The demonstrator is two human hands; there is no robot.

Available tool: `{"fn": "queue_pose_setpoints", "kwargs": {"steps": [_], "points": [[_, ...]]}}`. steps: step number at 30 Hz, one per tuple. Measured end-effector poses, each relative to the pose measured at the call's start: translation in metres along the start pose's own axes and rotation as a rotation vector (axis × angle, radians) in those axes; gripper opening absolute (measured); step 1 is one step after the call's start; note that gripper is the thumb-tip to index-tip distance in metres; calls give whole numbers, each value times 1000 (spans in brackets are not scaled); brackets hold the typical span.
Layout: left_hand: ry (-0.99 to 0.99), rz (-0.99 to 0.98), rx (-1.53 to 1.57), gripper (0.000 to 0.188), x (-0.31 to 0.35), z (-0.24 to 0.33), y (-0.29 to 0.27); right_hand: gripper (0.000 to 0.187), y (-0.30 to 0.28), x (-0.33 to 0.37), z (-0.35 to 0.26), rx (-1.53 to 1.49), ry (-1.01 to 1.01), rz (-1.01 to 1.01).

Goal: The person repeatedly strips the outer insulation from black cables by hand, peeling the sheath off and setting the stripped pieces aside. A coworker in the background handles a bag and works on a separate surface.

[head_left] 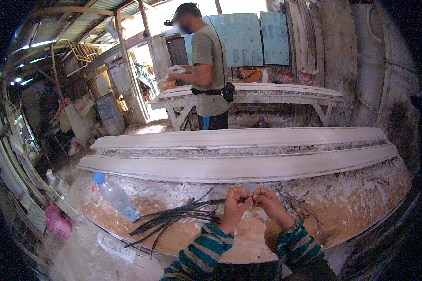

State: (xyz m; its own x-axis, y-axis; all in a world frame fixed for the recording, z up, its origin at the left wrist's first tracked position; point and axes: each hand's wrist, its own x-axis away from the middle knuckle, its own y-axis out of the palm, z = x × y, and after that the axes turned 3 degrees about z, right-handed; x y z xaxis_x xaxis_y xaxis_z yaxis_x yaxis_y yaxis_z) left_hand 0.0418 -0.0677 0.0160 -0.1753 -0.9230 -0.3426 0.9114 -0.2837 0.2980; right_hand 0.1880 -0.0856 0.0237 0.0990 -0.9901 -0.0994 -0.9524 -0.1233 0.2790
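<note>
My left hand (236,209) and my right hand (272,207) meet fingertip to fingertip over the near side of the workbench. Both are closed in a pinch; whatever lies between the fingers is too small to make out. Beside my left hand a loose bundle of black strips (178,218) fans out toward the left, its right end passing behind the hand. A tangle of thin dark strands (299,202) lies just beyond and right of my right hand. Beyond my hands, two long white plaster-like mouldings (239,165) run side by side across the bench.
A clear plastic bottle with a blue cap (116,196) lies left of the bundle. White flakes dust the brown bench top (356,213). A pink perforated basket (58,223) is at the lower left. Another person (208,61) stands at a second white-topped bench (276,96), holding something pale.
</note>
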Motion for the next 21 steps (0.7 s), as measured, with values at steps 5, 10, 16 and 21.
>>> {"fn": "queue_pose_setpoints", "kwargs": {"steps": [5,10,16,21], "points": [[-10,42,-83,14,-1,3,1,8,2,2,-7,-160,110,31],[51,68,-241,6,0,10,3,11,4,4,-10,-92,79,26],[85,93,-311,9,-1,9,3,13,4,3,-5,33,0,74],[60,59,-352,15,-1,12,0,16,4,3,-4,94,-20,102]]}}
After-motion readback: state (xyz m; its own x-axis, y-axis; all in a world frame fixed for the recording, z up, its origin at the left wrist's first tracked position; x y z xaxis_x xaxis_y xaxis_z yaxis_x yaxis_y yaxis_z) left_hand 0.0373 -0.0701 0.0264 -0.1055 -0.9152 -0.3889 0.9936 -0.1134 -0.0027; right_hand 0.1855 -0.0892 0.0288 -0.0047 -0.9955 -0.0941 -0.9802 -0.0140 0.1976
